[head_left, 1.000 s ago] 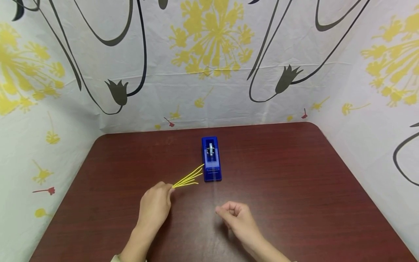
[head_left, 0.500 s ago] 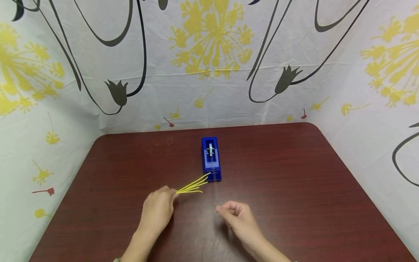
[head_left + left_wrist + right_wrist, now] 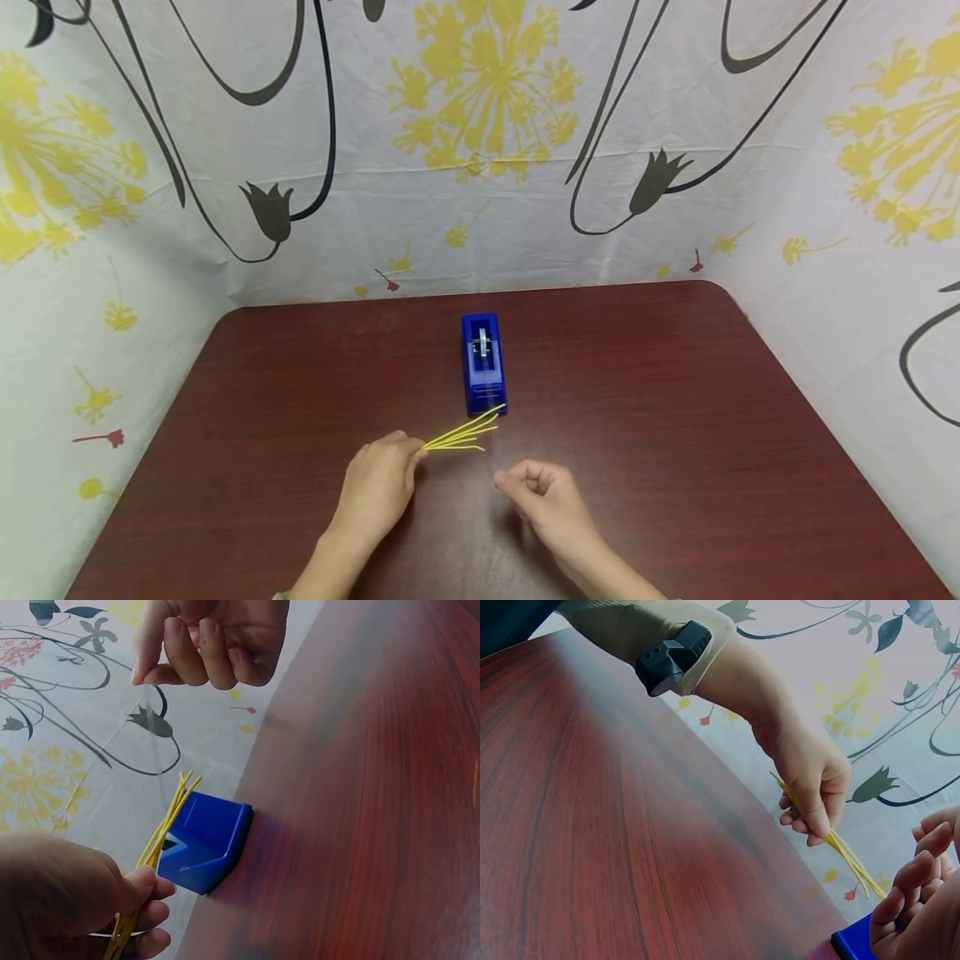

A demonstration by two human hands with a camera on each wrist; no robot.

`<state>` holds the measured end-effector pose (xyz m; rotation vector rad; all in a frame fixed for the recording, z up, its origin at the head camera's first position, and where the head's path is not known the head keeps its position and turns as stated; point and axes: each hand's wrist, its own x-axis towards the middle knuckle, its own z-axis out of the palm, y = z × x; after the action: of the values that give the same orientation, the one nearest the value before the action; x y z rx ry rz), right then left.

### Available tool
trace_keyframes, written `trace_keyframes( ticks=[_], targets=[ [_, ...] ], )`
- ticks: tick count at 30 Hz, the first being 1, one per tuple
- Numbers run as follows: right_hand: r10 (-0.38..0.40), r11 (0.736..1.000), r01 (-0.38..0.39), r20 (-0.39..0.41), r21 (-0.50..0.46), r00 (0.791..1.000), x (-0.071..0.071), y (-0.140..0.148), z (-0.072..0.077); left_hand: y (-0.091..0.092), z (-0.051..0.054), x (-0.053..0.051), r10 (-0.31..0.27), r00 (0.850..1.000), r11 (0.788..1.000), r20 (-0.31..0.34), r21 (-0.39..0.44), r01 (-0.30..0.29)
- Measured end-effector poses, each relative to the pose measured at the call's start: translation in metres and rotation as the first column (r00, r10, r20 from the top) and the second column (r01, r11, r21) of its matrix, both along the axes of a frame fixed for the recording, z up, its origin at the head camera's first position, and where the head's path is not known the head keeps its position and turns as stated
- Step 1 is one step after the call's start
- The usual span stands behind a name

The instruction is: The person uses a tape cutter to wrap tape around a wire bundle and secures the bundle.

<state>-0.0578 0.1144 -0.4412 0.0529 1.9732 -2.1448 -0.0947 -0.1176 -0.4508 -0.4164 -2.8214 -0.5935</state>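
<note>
My left hand (image 3: pixel 378 483) pinches a bunch of thin yellow wire-like strands (image 3: pixel 457 439) between thumb and fingers. Their free ends fan out to the right, across the near end of a blue tape dispenser (image 3: pixel 483 367). Right of the strands, my right hand (image 3: pixel 543 500) pinches the end of a clear tape strip (image 3: pixel 155 724). In the left wrist view this strip runs from the right fingertips down towards the dispenser, passing behind the strands' tips. Whether strands and tape touch, I cannot tell. The right wrist view shows the strands' other ends sticking out behind the left hand.
The dispenser stands on a dark red wood-grain table (image 3: pixel 660 400) with rounded far corners. A white cloth (image 3: pixel 525 242) with yellow and grey flower prints hangs around the back and sides. A black device (image 3: pixel 671 660) is strapped on the left wrist.
My left hand has moved right and slightly nearer, bringing the yellow strands from beside the dispenser to in front of its near end. The right hand stays in place, still pinching.
</note>
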Motion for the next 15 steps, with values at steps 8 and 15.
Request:
trace_keyframes(
  ticks=[8,15],
  targets=[
    [0.0,1.0,0.0,-0.004,0.01,1.0,0.0,0.0,0.0,0.012,0.0,0.0,-0.029,1.0,0.999,0.001,0.017,0.029],
    [0.021,0.999,-0.021,-0.008,0.025,1.0,0.001,0.0,-0.001,0.019,0.001,0.001,-0.049,0.999,0.999,-0.017,0.009,0.049]
  ],
)
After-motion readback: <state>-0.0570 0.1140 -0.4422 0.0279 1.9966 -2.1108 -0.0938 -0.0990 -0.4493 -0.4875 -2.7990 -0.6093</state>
